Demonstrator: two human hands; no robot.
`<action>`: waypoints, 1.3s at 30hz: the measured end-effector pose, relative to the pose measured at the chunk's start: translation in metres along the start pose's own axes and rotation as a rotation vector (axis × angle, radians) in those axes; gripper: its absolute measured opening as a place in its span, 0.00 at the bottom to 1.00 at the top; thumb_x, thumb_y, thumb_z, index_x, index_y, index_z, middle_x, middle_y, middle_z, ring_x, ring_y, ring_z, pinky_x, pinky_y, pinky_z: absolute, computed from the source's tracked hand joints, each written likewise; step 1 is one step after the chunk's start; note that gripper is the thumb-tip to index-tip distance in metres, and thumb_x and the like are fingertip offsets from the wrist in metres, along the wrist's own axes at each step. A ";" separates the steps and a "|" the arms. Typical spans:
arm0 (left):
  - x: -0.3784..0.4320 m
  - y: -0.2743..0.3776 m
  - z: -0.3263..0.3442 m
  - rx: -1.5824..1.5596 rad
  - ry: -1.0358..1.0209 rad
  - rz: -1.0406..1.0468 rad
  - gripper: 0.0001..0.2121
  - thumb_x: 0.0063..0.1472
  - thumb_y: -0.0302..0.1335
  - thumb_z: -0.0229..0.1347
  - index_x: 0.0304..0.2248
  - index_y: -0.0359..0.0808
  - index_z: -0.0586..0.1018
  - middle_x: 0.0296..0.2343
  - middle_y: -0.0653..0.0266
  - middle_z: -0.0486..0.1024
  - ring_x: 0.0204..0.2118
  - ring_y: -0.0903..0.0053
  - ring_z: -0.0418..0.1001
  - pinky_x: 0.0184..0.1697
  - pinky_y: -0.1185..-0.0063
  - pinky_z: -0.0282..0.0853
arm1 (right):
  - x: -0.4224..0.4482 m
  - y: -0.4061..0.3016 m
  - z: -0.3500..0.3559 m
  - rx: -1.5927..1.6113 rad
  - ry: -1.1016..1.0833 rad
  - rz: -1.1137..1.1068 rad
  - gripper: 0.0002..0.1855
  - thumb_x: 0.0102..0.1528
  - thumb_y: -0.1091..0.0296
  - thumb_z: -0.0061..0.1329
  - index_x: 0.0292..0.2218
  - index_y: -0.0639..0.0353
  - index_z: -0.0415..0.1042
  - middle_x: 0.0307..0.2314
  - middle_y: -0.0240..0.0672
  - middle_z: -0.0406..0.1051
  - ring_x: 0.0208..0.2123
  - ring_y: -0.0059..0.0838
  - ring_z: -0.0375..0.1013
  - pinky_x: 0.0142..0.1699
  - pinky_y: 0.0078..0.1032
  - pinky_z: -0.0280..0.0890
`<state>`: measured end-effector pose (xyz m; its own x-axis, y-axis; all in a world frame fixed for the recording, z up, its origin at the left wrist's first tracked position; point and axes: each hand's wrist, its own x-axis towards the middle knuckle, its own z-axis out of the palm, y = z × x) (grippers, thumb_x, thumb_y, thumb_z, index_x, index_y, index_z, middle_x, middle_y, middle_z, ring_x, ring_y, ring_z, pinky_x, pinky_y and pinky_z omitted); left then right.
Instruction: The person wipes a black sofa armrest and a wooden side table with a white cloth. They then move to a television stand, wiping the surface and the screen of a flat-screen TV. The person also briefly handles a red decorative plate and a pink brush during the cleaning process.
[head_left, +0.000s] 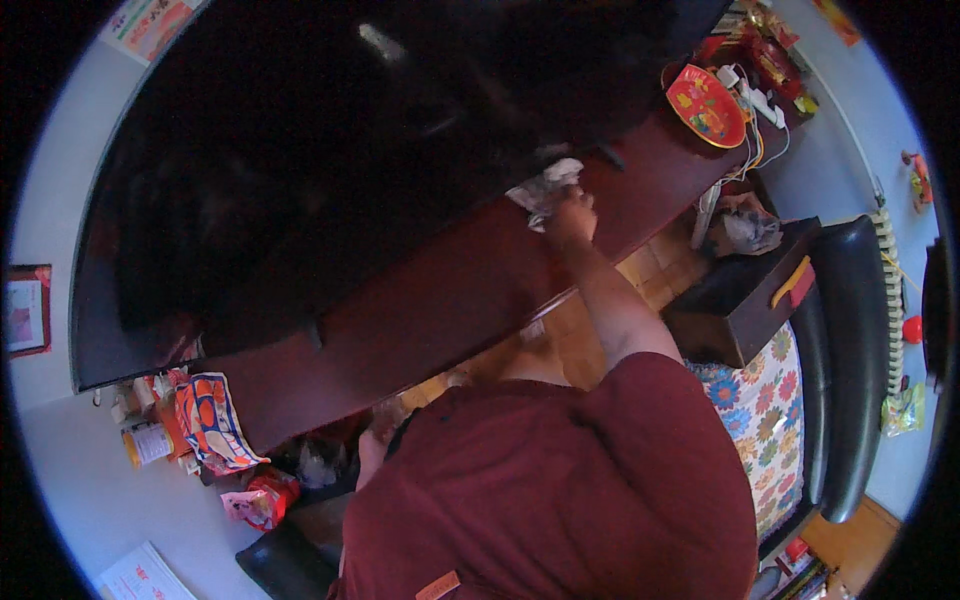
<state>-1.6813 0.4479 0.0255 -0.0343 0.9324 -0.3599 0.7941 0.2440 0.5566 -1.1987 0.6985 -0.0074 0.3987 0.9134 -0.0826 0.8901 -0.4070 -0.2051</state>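
My right hand (576, 214) grips a crumpled whitish cloth (536, 196) over a dark red-brown cabinet top (420, 300). The cloth lies by the lower edge of a large black television (300, 180), and its pale reflection shows in the glossy screen. My right arm is stretched out across the cabinet's front edge. Low beside my body is my left hand (384, 421), small, blurred and partly hidden by my dark red shirt. Whether its fingers hold anything is unclear.
A red oval tray with flowers (705, 109) stands at the cabinet's far right, beside a white power strip (763, 103) and cables. A patterned orange cloth (214, 420) covers the left end. Behind me is a black sofa (847, 360) with a flowered cover (765, 427).
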 end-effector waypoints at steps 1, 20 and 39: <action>-0.001 -0.003 0.000 -0.020 0.000 0.015 0.12 0.54 0.27 0.54 0.39 0.36 0.78 0.28 0.51 0.77 0.28 0.63 0.75 0.32 0.75 0.69 | -0.016 -0.014 0.001 -0.033 -0.017 -0.102 0.20 0.46 0.69 0.50 0.42 0.37 0.74 0.48 0.31 0.60 0.50 0.41 0.60 0.48 0.35 0.67; 0.013 -0.019 0.015 -0.049 0.025 0.051 0.11 0.55 0.33 0.54 0.36 0.39 0.79 0.28 0.51 0.76 0.30 0.56 0.75 0.32 0.67 0.70 | 0.000 0.054 0.008 -0.118 -0.024 -0.179 0.36 0.46 0.55 0.54 0.56 0.36 0.58 0.54 0.37 0.56 0.50 0.50 0.62 0.49 0.45 0.64; 0.034 0.003 0.007 0.192 0.143 -0.073 0.20 0.55 0.32 0.54 0.48 0.40 0.71 0.43 0.48 0.70 0.46 0.53 0.68 0.45 0.64 0.66 | 0.002 0.049 0.006 -0.048 -0.075 0.151 0.31 0.43 0.52 0.57 0.50 0.32 0.66 0.46 0.35 0.63 0.46 0.45 0.66 0.40 0.42 0.71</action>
<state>-1.6755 0.4783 0.0094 -0.1705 0.9458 -0.2764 0.8867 0.2696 0.3757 -1.1553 0.6805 -0.0233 0.5131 0.8389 -0.1816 0.8313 -0.5384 -0.1381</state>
